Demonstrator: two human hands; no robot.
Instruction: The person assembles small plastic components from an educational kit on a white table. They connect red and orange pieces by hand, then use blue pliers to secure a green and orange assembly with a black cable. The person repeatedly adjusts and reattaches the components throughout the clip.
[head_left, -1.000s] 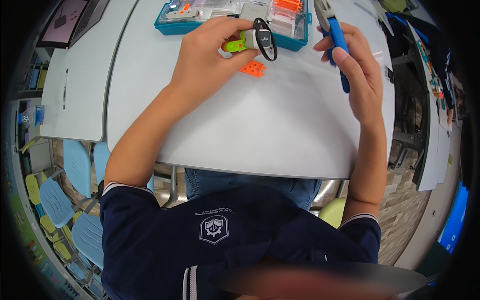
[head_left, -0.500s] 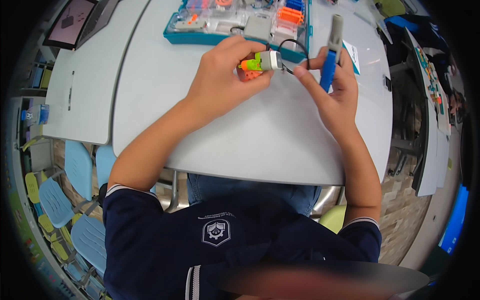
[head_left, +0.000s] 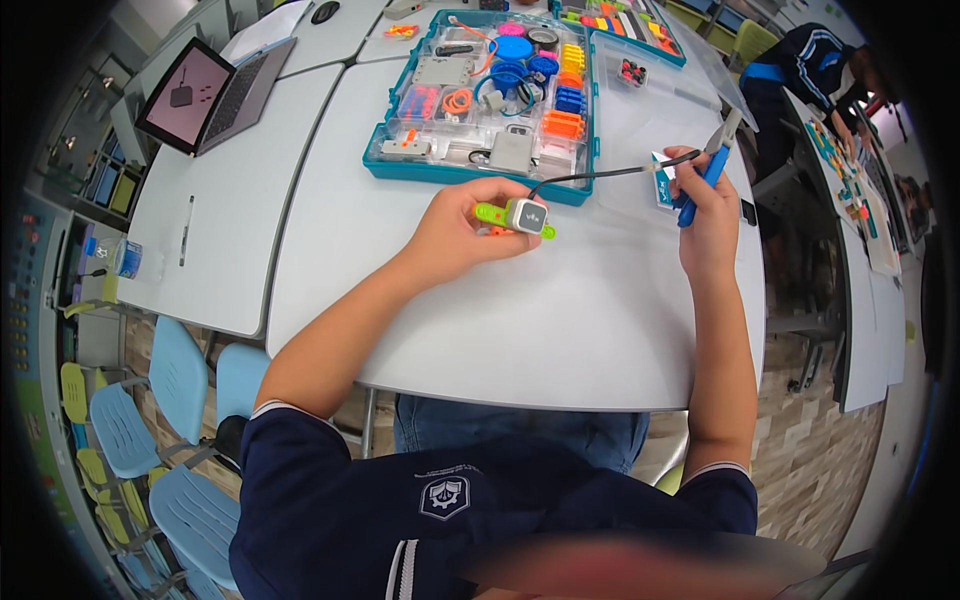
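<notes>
My left hand (head_left: 450, 235) is closed around a small build of lime-green and orange plastic pieces with a white, dark-faced block (head_left: 526, 215) on it. Out of that block runs a thin black cable (head_left: 600, 177), stretched across to my right hand (head_left: 712, 215). My right hand is closed on pliers (head_left: 711, 172) with blue handles and grey jaws pointing up and away from me. The cable's far end lies at the right fingertips, by the pliers; whether the fingers pinch it I cannot tell. Both hands are above the white table (head_left: 560, 320).
Beyond my hands, a teal-edged parts case (head_left: 478, 174) holds colourful plastic pieces. A small box of dark and red pieces (head_left: 632, 72) stands right of it. Leftward are a laptop (head_left: 225, 105), a pen (head_left: 187, 230) and blue chairs (head_left: 180, 380). A person (head_left: 800, 75) bends over another table at far right.
My hands have moved apart, and the slack cable loop is now drawn out nearly straight. The block has turned its dark face upward. The view has shifted, showing more of the parts case.
</notes>
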